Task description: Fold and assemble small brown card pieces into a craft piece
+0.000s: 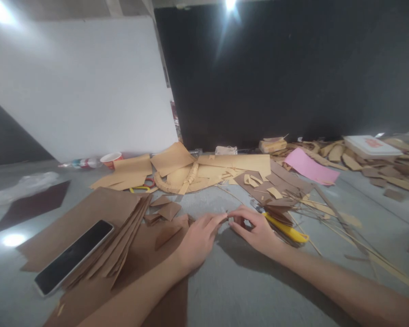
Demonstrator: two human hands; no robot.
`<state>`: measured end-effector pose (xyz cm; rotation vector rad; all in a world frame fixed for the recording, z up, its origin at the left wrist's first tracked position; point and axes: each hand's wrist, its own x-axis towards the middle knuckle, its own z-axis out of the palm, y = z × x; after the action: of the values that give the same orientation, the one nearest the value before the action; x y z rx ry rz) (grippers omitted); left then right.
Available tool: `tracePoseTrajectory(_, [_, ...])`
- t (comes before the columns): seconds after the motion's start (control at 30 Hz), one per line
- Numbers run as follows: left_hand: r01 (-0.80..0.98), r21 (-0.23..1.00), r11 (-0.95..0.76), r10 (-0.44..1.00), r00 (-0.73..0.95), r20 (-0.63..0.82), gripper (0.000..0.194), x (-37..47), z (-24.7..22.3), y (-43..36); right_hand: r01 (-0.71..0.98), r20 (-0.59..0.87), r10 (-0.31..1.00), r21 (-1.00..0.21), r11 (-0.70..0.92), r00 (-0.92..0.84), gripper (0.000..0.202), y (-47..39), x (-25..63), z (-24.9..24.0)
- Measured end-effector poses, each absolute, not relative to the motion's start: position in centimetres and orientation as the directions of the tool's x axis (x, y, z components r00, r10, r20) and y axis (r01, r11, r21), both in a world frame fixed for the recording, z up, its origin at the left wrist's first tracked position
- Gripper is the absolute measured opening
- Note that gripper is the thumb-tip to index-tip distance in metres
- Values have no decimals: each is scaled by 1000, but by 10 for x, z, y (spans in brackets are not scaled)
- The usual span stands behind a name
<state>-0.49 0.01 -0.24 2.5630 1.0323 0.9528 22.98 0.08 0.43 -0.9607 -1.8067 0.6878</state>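
My left hand (201,237) and my right hand (254,227) meet fingertip to fingertip over the grey table (218,290). Both are closed in a pinch. A tiny dark bit shows between the fingertips, too small to make out. Beside my right hand lies a yellow-handled tool (286,228), partly under brown paper pieces (277,206). Small folded brown pieces (169,210) lie just beyond my left hand. Under my left forearm is a large brown sheet (146,259).
A black phone (75,256) rests on stacked brown paper (102,206) at the left. Tan paper (231,162), a red cup (111,159), a pink sheet (311,166) and a white box (371,147) line the back. Thin strips (364,250) spread at the right.
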Motion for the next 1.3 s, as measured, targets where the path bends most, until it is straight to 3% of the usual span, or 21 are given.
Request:
tracePoseTrajectory(0.33, [497,460,-736,677,546,493,36,-5,5,-2,339,679,686,-601,724,-261,20,-4,232,-5])
tracePoseTrajectory(0.63, [501,449,-740,672,553,492,35,-5,2,-3,323,686,694,-621,714,-217,16,-5,230,3])
tracePoseTrajectory(0.83, [411,399,-820,573,597,562,36,-7,2,-4,282,665,690,-629,724,-288,24,-3,234,3])
tracePoseTrajectory(1.07, [423,405,-811,586,577,570,37,-7,0,-4,334,645,741,-667,666,-188,15,-6,233,4])
tracePoseTrajectory(1.3, [432,397,-810,586,560,586,38,-7,1,-5,302,775,604,-540,786,-186,10,-7,231,0])
